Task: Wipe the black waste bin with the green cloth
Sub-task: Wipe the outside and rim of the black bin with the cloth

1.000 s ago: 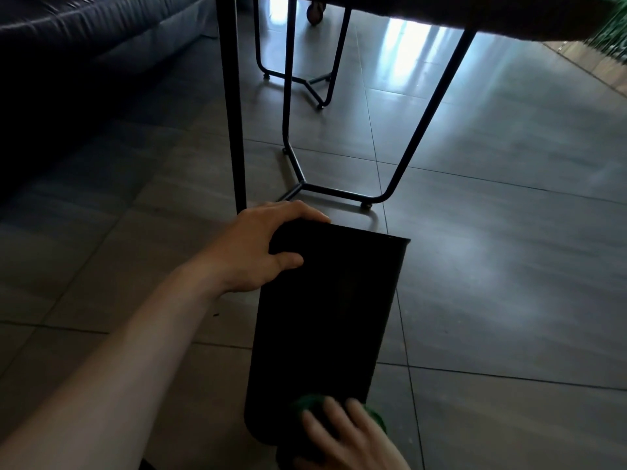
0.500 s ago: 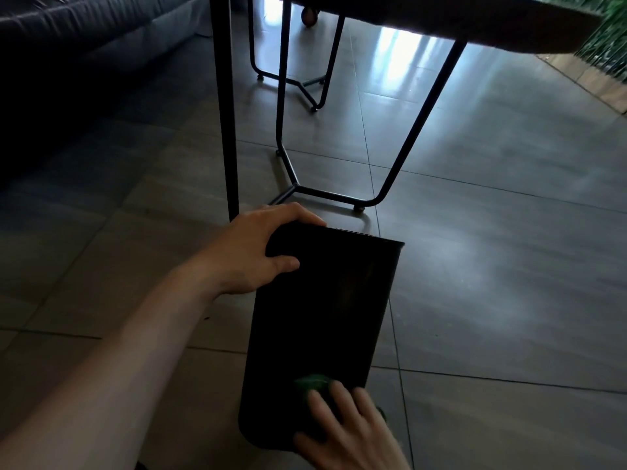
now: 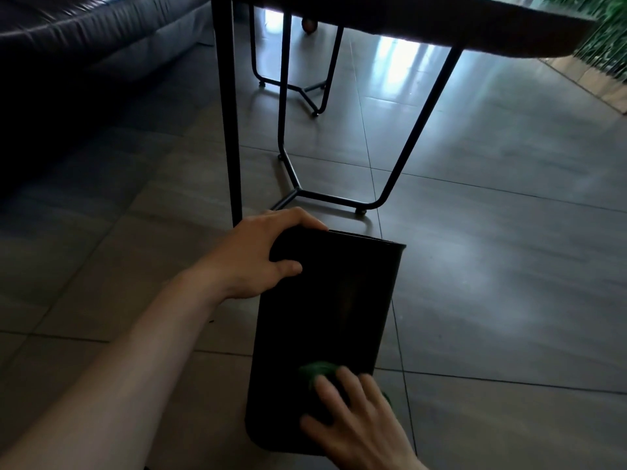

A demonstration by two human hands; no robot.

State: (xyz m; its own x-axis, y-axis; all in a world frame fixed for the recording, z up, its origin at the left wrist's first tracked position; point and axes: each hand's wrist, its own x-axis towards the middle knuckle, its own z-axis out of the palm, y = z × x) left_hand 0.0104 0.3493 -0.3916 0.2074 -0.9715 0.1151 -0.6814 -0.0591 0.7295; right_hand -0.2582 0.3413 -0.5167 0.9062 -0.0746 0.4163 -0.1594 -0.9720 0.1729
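The black waste bin lies tipped on the tiled floor, its open rim pointing away from me. My left hand grips the far left corner of the rim, thumb on the upper wall. Near the bin's closer end, my right hand presses the green cloth flat against the wall; only a bit of the cloth shows past my fingertips.
A table's black metal leg frame stands just beyond the bin's rim, with a straight leg at its left. A dark sofa fills the upper left. Green plants are at the top right. Grey floor tiles spread to the right.
My right hand has slid the green cloth up the bin's wall, away from me. My left hand keeps its hold on the rim. The view has tilted slightly upward.
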